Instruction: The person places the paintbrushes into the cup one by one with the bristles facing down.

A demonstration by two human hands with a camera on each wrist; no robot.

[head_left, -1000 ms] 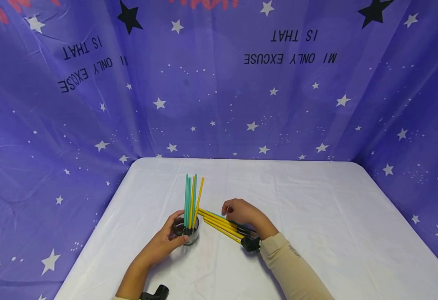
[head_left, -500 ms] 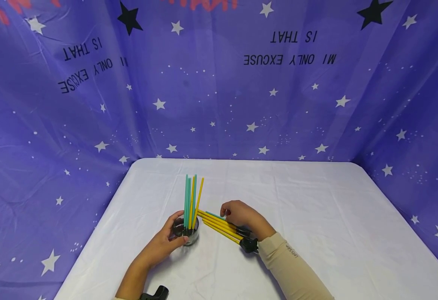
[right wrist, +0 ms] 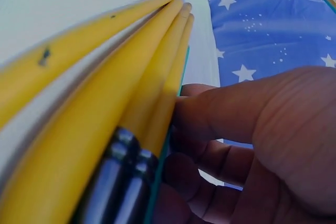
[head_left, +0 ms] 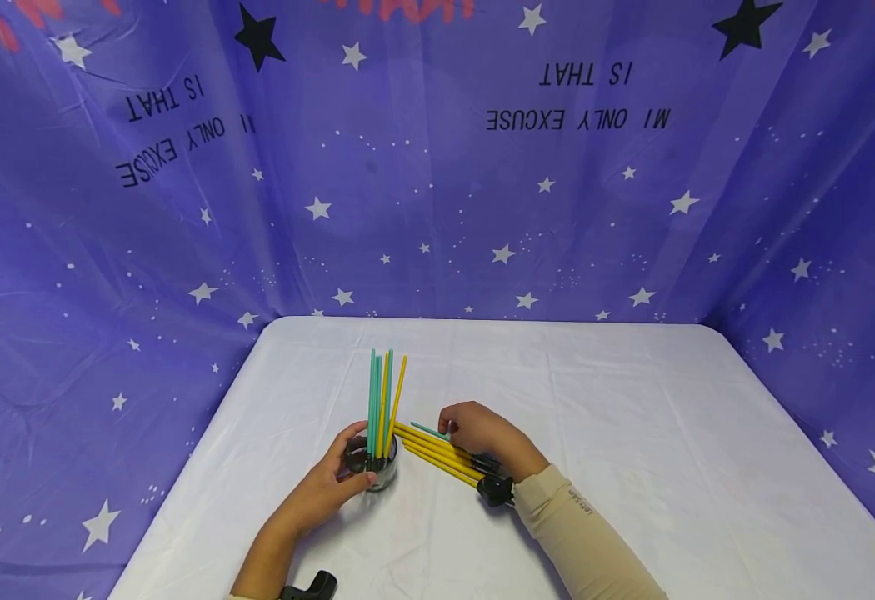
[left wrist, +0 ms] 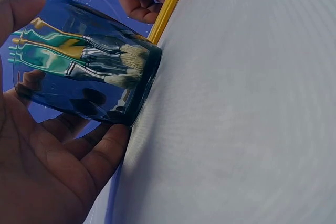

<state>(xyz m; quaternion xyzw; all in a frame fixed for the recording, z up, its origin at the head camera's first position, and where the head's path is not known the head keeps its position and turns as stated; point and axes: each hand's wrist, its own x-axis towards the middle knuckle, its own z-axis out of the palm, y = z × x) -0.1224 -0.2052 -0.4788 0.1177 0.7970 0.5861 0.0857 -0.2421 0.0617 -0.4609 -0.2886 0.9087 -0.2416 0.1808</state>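
A clear glass (head_left: 385,478) stands on the table, with my left hand (head_left: 321,490) curled round its side. Inside it, teal and yellow brushes (head_left: 374,404) stand handles up; their pale bristles (left wrist: 126,80) rest near the base in the left wrist view. To the right of the glass, several yellow-handled brushes (head_left: 441,458) lie side by side, handle ends toward it. At their far side my right hand (head_left: 485,429) pinches a teal brush (head_left: 426,430), its handle end poking out left of the fingers. Its bristle end is hidden.
A white cloth covers the table (head_left: 617,417). Purple curtains (head_left: 437,167) with stars and printed words hang behind it and at both sides. Black devices sit at both wrists, the left one (head_left: 313,587) near the front edge.
My right hand has shifted slightly left, and the teal handle now shows apart from the yellow ones. The yellow brushes have slid a little. My left hand and the glass stay put.
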